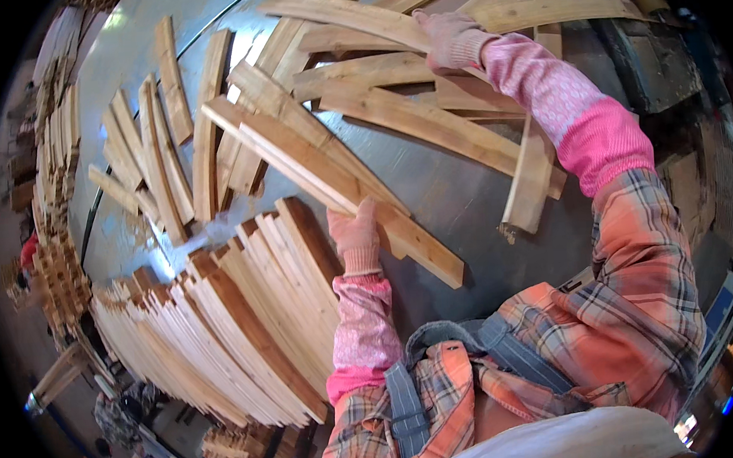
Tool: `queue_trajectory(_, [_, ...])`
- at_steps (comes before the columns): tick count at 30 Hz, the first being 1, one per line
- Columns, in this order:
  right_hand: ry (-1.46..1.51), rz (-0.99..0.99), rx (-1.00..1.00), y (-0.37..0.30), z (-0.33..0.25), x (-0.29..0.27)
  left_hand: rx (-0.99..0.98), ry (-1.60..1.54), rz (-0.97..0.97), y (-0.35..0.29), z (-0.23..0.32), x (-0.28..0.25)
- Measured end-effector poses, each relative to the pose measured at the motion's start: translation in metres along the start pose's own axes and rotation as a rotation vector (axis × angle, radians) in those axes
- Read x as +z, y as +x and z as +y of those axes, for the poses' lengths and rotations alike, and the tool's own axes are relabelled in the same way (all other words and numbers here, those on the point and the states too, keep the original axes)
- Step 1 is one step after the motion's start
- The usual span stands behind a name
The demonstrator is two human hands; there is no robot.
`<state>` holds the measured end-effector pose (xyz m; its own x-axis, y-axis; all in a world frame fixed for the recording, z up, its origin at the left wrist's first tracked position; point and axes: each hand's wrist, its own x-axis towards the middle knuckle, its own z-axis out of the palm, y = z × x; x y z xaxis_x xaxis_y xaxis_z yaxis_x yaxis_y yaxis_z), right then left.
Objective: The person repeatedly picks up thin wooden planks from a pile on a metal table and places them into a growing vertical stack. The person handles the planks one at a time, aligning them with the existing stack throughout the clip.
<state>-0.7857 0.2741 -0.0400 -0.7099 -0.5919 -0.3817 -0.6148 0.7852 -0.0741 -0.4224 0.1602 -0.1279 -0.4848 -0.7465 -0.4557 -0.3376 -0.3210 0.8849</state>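
My left hand (356,232), in a pinkish knit-cuffed glove, is closed around a long wooden slat (296,154). That slat slants from upper left to lower right above the table, with a paler strip along its near edge. Farther off, my right hand (453,39), gloved too, is closed on the end of another wooden slat (347,16) that reaches leftward over a loose pile. Its fingertips are partly hidden. Under and beside it several slats (435,122) lie crossed at different angles.
A dense row of slats on edge (231,327) fills the near left of the grey metal table (501,259). Loose short slats (160,157) lie at the far left. Stacked wood (58,278) stands beyond the left edge. Dark machinery parts (648,65) are at the far right.
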Motion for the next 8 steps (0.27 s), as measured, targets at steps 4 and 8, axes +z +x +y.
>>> queue_trajectory(4, [0.489,0.021,-0.032,-0.053,-0.058,0.002,-0.106,-0.14,-0.022,-0.006,-0.007,-0.04])
queue_trajectory(8, [0.655,0.092,-0.149,-0.129,-0.097,0.035,-0.122,-0.084,-0.005,-0.034,-0.022,-0.062])
